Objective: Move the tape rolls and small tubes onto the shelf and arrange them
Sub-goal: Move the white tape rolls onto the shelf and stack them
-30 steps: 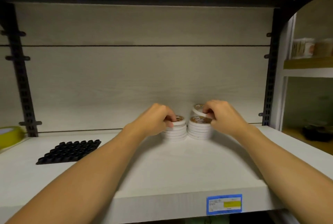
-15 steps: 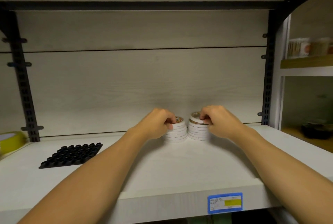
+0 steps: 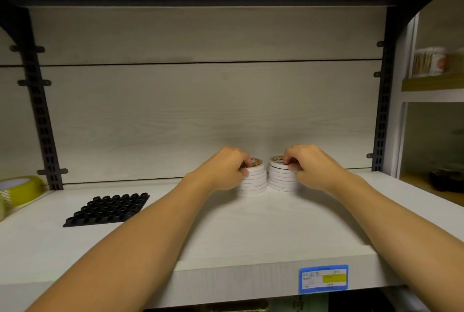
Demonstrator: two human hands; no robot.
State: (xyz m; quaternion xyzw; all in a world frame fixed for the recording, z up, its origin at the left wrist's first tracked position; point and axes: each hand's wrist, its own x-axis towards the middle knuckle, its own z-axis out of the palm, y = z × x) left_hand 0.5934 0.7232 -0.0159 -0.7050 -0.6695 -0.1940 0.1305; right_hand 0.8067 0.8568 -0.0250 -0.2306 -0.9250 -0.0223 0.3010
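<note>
**White tape stacks held side by side on the shelf**

White rolls of tape stand in two short stacks near the back of the shelf (image 3: pixel 226 236), just in front of its pale wood-grain back panel (image 3: pixel 200 110). The left stack (image 3: pixel 254 181) and the right stack (image 3: pixel 281 178) sit just beside each other, almost touching, each topped by a roll with a printed orange and yellow label.

The left hand (image 3: pixel 223 173) curls round the left stack from its outer side, its grip clamped on the upper rolls. The right hand (image 3: pixel 308 168) does likewise on the right stack, fingers bent over the top roll and thumb against the side.

Further left on the shelf lies a black tray of small round cells (image 3: pixel 108 208), well apart from the stacks. At the far left edge a yellow tape roll (image 3: pixel 22 190) lies partly out of view. A blue and yellow price label (image 3: pixel 323 278) is stuck to the shelf's front edge.
</note>
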